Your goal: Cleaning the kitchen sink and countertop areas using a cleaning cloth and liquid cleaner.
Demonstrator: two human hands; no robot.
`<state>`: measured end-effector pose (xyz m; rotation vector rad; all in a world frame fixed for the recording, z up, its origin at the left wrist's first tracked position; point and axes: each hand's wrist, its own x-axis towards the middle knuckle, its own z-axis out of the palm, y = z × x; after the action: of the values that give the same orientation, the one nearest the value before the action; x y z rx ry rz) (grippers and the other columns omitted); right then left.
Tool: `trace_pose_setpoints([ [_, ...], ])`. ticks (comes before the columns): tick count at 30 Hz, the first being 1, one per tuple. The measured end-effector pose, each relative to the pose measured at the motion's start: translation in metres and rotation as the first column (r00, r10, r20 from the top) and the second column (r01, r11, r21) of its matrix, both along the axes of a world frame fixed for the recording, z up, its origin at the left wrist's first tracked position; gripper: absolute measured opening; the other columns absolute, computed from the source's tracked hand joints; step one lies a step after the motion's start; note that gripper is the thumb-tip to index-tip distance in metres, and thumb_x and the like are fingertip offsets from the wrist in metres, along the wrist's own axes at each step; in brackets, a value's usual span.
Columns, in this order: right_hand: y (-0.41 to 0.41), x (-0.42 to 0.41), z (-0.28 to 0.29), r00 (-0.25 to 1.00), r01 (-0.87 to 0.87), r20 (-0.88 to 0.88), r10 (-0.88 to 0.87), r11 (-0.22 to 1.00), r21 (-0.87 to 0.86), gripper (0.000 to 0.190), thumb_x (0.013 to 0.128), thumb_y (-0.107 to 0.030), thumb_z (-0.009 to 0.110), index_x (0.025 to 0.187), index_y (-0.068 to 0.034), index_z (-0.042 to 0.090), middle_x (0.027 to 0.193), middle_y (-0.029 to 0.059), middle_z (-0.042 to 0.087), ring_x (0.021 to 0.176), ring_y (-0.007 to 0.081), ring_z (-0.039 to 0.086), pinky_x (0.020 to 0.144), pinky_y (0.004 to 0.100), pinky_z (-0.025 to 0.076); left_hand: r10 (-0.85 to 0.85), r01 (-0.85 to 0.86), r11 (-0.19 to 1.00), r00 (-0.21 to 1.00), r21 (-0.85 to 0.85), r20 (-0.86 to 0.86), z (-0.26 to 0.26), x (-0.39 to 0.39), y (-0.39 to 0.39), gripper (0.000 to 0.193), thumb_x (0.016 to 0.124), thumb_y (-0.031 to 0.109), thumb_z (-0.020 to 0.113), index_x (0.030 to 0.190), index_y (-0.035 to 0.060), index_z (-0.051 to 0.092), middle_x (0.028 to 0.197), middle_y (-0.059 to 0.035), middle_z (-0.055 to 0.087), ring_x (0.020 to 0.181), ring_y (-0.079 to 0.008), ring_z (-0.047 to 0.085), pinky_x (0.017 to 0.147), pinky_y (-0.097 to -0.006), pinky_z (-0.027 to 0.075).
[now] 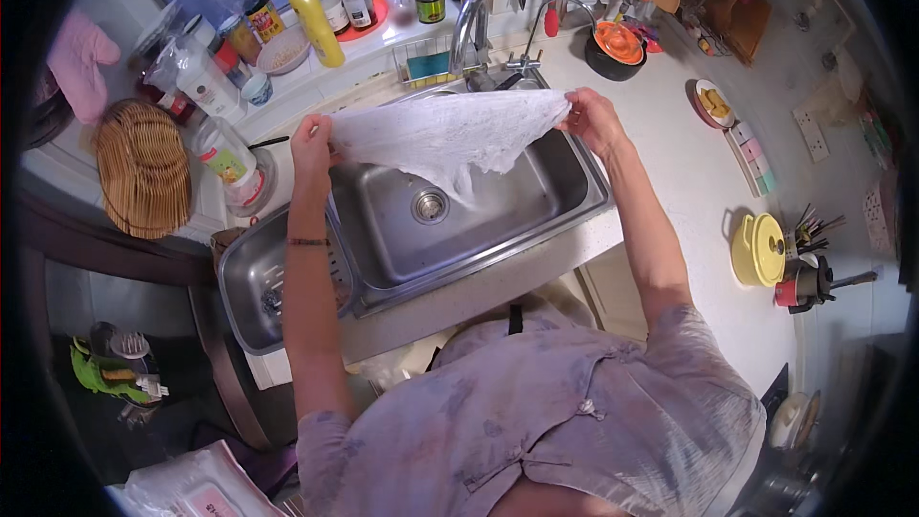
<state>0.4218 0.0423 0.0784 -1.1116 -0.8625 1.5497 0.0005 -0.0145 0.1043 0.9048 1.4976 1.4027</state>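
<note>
A white, thin, crinkled cloth (452, 133) is stretched out above the stainless steel sink (495, 230). My left hand (314, 140) pinches its left end, and my right hand (592, 118) grips the upper right corner. The cloth's lower edge sags unevenly, with one part hanging towards the basin. Below it the sink drain (431, 207) shows, and behind it stands the chrome faucet (470, 21). The cloth hides the rear part of the basin.
Left of the main basin is a smaller steel basin (248, 280). Bottles, among them a yellow one (316, 21), line the windowsill. A bamboo basket (142, 169) stands at the left. On the right counter are a black bowl (610, 61) and a yellow pot (757, 250).
</note>
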Motion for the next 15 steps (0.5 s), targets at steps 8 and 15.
trace_pose_setpoints([
  [8,-0.017,0.0,0.098,0.925,0.133,0.253,-0.284,0.864,0.485,0.006,0.083,-0.015,0.058,0.082,-0.009,0.057,0.074,0.0016,0.058,0.062,0.0119,0.055,0.068,0.0305,0.049,0.044,-0.065,0.953,0.996,0.296,0.077,0.058,0.025,0.021,0.017,0.092,0.021,0.049,0.087,0.0061,0.054,0.084,-0.0035,0.059,0.069,-0.013,0.059,0.056,-0.028,0.05],
  [15,-0.027,-0.005,-0.033,0.942,-0.133,0.296,0.158,0.986,-0.101,0.015,0.082,-0.019,0.06,0.088,-0.005,0.058,0.077,0.0045,0.059,0.067,0.0159,0.057,0.065,0.0276,0.046,-0.077,0.099,0.989,0.98,0.112,-0.183,-0.066,0.035,0.044,0.02,0.093,0.022,0.049,0.095,0.0032,0.055,0.085,-0.0044,0.059,0.071,-0.0123,0.059,0.061,-0.0296,0.051],
])
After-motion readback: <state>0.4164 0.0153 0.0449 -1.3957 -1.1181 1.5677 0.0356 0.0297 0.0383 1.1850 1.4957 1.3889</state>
